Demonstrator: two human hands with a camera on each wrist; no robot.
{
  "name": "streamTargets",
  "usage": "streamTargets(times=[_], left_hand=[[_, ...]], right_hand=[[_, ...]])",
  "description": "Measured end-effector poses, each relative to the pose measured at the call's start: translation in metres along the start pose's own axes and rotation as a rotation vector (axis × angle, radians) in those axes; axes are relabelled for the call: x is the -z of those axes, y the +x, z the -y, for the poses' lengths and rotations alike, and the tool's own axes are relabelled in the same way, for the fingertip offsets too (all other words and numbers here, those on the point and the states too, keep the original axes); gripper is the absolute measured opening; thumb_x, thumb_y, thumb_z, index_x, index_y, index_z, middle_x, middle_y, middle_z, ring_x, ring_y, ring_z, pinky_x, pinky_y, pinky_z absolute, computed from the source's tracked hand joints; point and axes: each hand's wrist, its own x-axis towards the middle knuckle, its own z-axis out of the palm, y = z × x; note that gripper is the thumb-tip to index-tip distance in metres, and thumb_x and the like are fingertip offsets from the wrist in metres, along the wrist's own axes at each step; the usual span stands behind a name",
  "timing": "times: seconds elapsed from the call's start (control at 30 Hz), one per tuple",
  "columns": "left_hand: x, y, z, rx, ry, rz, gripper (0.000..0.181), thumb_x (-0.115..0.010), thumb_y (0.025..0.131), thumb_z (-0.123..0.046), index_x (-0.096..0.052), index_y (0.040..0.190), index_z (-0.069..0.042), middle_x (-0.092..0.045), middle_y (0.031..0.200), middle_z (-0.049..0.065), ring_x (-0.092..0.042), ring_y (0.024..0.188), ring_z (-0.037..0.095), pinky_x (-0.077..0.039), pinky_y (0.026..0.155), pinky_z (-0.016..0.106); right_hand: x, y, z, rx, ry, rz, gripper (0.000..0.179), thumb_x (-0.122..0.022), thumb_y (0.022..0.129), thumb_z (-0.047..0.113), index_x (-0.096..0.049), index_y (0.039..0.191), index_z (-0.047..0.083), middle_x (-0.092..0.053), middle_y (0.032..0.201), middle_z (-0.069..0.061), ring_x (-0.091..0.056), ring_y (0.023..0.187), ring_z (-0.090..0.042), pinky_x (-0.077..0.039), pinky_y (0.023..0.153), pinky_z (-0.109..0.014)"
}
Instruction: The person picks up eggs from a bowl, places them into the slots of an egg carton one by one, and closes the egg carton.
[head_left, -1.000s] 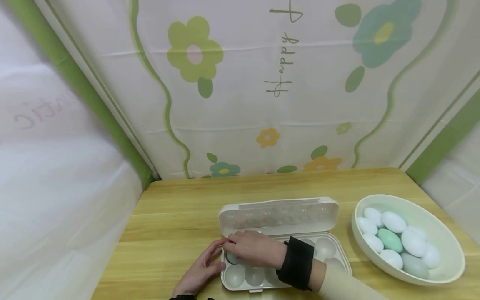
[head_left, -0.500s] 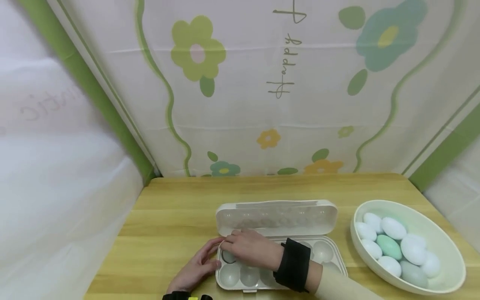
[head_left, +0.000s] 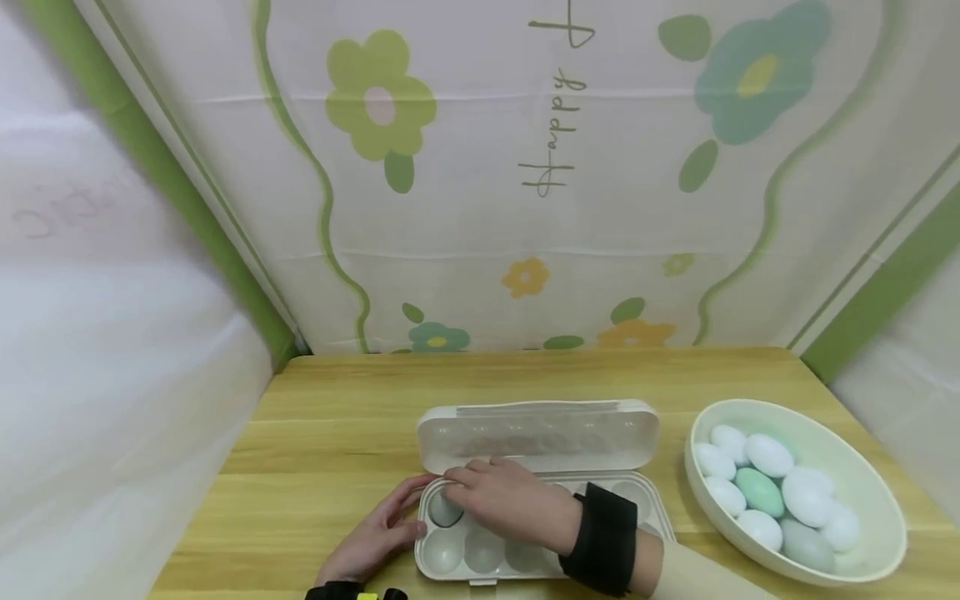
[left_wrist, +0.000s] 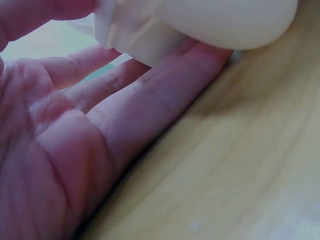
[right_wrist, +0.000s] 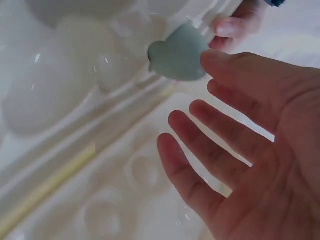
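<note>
An egg box point(head_left: 450, 576) with round cups lies on the wooden table, its clear lid point(head_left: 540, 435) tipped back. My left hand point(head_left: 373, 535) holds the box's left end, thumb at the near side and fingers along the far corner. In the left wrist view, the fingers point(left_wrist: 155, 95) of that hand lie against the box's outer wall. A grey-green egg point(head_left: 446, 507) sits in the far left cup. Over the box reaches my right hand point(head_left: 513, 504). In the right wrist view its thumb overlaps the edge of the egg point(right_wrist: 180, 56), while the other fingers spread loosely.
At the right of the table stands a cream bowl point(head_left: 883, 508) holding several white eggs point(head_left: 808, 496), a green egg point(head_left: 760, 492) and a grey-green one. Behind the table hangs a flowered cloth point(head_left: 450, 167). The wooden table point(head_left: 322, 433) reaches back to it.
The right hand has shifted slightly right off the grey-green egg, so more of the egg shows. The left hand stays at the box's end. The head view has shifted a little.
</note>
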Motion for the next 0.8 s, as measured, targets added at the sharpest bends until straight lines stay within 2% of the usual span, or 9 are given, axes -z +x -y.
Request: streamTargets(times=[0.1, 0.3, 0.43, 0.57, 0.73, 0.8], left_hand=[[0.001, 0.0, 0.0, 0.003, -0.003, 0.003, 0.055, -0.042, 0.094, 0.002, -0.018, 0.143, -0.005, -0.028, 0.148, 0.018, -0.045, 0.121, 0.021, -0.045, 0.093, 0.035], [0.001, 0.001, 0.002, -0.03, -0.036, 0.042, 0.055, -0.039, 0.093, 0.006, -0.017, 0.143, -0.002, -0.027, 0.147, 0.02, -0.045, 0.121, 0.021, -0.045, 0.094, 0.035], [0.002, 0.0, 0.003, -0.045, -0.051, 0.062, 0.054, -0.037, 0.094, 0.007, -0.016, 0.143, -0.002, -0.03, 0.146, 0.015, -0.045, 0.122, 0.022, -0.044, 0.094, 0.035], [0.003, 0.001, 0.002, -0.028, -0.042, 0.05, 0.054, -0.038, 0.094, 0.005, -0.016, 0.143, -0.002, -0.029, 0.146, 0.016, -0.044, 0.122, 0.022, -0.044, 0.094, 0.035], [0.003, 0.001, 0.001, 0.003, -0.025, 0.032, 0.054, -0.039, 0.094, 0.004, -0.018, 0.143, -0.004, -0.026, 0.147, 0.02, -0.044, 0.122, 0.022, -0.044, 0.094, 0.035], [0.002, 0.001, 0.001, 0.004, -0.023, 0.035, 0.053, -0.039, 0.094, 0.003, -0.017, 0.143, -0.004, -0.027, 0.146, 0.019, -0.044, 0.122, 0.022, -0.044, 0.095, 0.036]], right_hand=[[0.01, -0.017, -0.001, -0.043, 0.01, -0.009, 0.032, -0.063, 0.084, 0.015, -0.054, 0.114, 0.022, -0.058, 0.122, 0.002, -0.054, 0.107, -0.015, -0.051, 0.083, -0.033], [0.029, -0.059, -0.012, -0.179, 0.043, 0.039, 0.034, -0.069, 0.078, 0.02, -0.057, 0.11, 0.019, -0.06, 0.119, -0.002, -0.054, 0.11, -0.02, -0.047, 0.091, -0.039], [0.039, -0.086, -0.023, -0.224, 0.056, -0.025, 0.037, -0.074, 0.072, 0.019, -0.06, 0.106, 0.015, -0.064, 0.106, -0.003, -0.058, 0.098, -0.02, -0.05, 0.083, -0.037], [0.047, -0.111, -0.037, -0.281, 0.006, -0.103, 0.038, -0.076, 0.069, 0.019, -0.062, 0.103, 0.011, -0.066, 0.092, -0.003, -0.061, 0.082, -0.019, -0.053, 0.068, -0.034], [0.054, -0.144, -0.053, -0.389, -0.081, -0.18, 0.028, -0.075, 0.067, 0.017, -0.06, 0.089, 0.012, -0.057, 0.073, 0.003, -0.053, 0.062, -0.015, -0.045, 0.049, -0.029], [0.056, -0.157, -0.06, -0.435, -0.11, -0.194, 0.026, -0.076, 0.066, 0.016, -0.06, 0.086, 0.012, -0.056, 0.07, 0.004, -0.053, 0.06, -0.015, -0.044, 0.049, -0.03]])
